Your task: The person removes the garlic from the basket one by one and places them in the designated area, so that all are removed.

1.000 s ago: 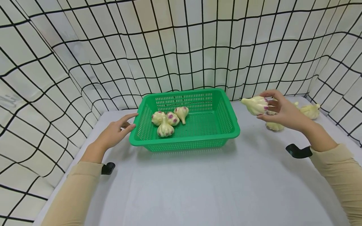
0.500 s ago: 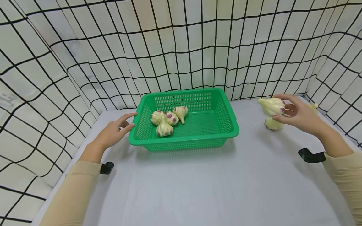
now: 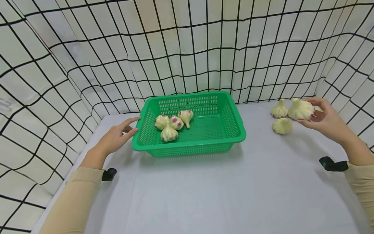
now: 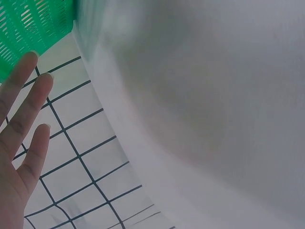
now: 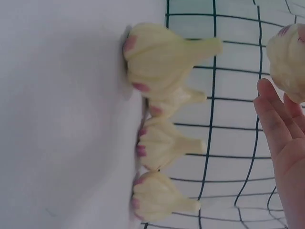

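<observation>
The right wrist view shows four garlic bulbs [image 5: 155,62] standing on the table [image 3: 187,195], while only the head view shows four other bulbs [image 3: 169,134] inside the green basket [image 3: 190,150]. The right hand [image 3: 328,122], with fingers partly bent, pinches one bulb [image 3: 300,110] above the table; the left hand [image 3: 115,139] has fingers loosely parted at the basket's rim.

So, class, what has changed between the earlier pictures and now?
The right hand moved right, away from the green basket, still holding a garlic bulb, whose stem swung from pointing left to pointing up. The left hand at the basket's left end and the four bulbs inside stayed put.
</observation>
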A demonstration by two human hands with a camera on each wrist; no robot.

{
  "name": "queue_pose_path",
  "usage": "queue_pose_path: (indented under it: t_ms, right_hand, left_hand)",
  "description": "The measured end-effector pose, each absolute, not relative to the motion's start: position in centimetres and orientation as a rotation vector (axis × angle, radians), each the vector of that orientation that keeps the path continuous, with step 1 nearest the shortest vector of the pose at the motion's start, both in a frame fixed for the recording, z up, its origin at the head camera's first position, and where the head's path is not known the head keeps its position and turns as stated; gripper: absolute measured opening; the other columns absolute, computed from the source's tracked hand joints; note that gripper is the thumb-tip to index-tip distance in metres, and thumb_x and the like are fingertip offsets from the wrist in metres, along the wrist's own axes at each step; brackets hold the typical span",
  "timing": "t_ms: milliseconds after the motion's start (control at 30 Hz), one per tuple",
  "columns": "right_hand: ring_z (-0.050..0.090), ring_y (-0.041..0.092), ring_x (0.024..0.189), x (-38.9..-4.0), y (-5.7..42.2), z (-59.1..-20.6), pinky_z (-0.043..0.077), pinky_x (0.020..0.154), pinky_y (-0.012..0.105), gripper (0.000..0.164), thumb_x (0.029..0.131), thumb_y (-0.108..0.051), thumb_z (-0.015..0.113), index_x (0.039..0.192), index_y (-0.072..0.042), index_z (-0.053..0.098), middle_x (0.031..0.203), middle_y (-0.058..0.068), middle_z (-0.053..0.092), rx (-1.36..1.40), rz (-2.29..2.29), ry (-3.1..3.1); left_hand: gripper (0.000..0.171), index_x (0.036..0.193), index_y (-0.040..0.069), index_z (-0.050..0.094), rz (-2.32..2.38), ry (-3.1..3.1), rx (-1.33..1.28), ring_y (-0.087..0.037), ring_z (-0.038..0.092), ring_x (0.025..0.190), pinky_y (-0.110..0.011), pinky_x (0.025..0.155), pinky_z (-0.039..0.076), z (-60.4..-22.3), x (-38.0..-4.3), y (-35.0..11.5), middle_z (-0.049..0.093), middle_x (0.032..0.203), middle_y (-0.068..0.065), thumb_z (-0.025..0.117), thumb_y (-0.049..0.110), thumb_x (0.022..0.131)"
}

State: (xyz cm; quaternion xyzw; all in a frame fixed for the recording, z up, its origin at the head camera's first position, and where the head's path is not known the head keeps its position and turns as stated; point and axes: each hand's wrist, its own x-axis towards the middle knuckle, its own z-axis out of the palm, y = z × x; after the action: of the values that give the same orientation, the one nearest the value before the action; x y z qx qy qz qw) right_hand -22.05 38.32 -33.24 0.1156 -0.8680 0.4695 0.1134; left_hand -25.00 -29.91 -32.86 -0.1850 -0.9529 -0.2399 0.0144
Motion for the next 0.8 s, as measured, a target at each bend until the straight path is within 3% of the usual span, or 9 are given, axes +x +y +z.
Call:
queue_pose_path:
  t_ms: [367,467,533,567,600,700,800]
  right_hand:
    - [0.046,-0.012,0.103,-22.4,40.6,-34.9,0.043,0.079,0.003,0.064,0.094,-0.007,0.076,0.127,-0.042,0.034,0.131,0.000,0.033,0.172,1.335,-2.617]
    - [0.054,0.016,0.123,-22.6,41.1,-35.2,0.041,0.077,0.002,0.058,0.096,-0.014,0.075,0.132,-0.034,0.034,0.140,0.014,0.032,0.133,1.300,-2.677]
    - [0.047,0.039,0.131,-22.7,41.5,-35.4,0.039,0.075,0.001,0.060,0.097,-0.019,0.074,0.141,-0.021,0.033,0.146,0.025,0.028,0.109,1.278,-2.731]
    - [0.045,0.042,0.130,-22.8,41.7,-35.5,0.038,0.075,0.002,0.064,0.097,-0.020,0.074,0.144,-0.013,0.031,0.149,0.029,0.026,0.101,1.272,-2.757]
    - [0.046,0.041,0.129,-22.9,41.9,-35.6,0.038,0.074,0.002,0.069,0.097,-0.021,0.073,0.146,-0.004,0.028,0.150,0.032,0.024,0.100,1.265,-2.783]
    - [0.048,0.009,0.114,-23.1,42.4,-35.9,0.037,0.071,0.004,0.081,0.097,-0.022,0.074,0.149,0.009,0.019,0.151,0.036,0.025,0.097,1.230,-2.852]
    - [0.045,0.005,0.109,-23.4,42.9,-36.1,0.038,0.071,0.005,0.084,0.096,-0.022,0.075,0.149,0.011,0.019,0.151,0.038,0.028,0.110,1.195,-2.899]
  left_hand:
    - [0.056,0.159,0.016,0.036,-0.751,-2.956,-0.593,-0.041,0.064,0.110,-0.065,0.091,0.047,-32.9,-25.0,-29.8,0.070,0.117,-0.023,0.047,0.040,0.110]
    - [0.056,0.159,0.015,0.036,-0.751,-2.956,-0.593,-0.042,0.064,0.111,-0.065,0.091,0.047,-32.8,-25.0,-29.8,0.069,0.117,-0.024,0.047,0.040,0.110]
    - [0.057,0.159,0.016,0.036,-0.752,-2.957,-0.587,-0.042,0.063,0.112,-0.066,0.091,0.047,-32.8,-25.0,-29.8,0.069,0.118,-0.024,0.047,0.040,0.110]
    - [0.057,0.159,0.016,0.036,-0.753,-2.958,-0.584,-0.042,0.063,0.112,-0.066,0.091,0.047,-32.8,-25.0,-29.8,0.069,0.118,-0.024,0.047,0.040,0.110]
    - [0.057,0.159,0.016,0.036,-0.753,-2.958,-0.583,-0.042,0.063,0.112,-0.066,0.091,0.047,-32.8,-25.0,-29.9,0.069,0.118,-0.025,0.047,0.040,0.110]
    - [0.057,0.160,0.016,0.036,-0.755,-2.962,-0.577,-0.042,0.063,0.113,-0.066,0.091,0.047,-32.8,-24.9,-29.9,0.069,0.118,-0.024,0.047,0.041,0.110]
    - [0.057,0.160,0.017,0.036,-0.757,-2.962,-0.578,-0.042,0.063,0.113,-0.066,0.092,0.047,-32.8,-25.0,-29.9,0.069,0.119,-0.024,0.047,0.041,0.109]
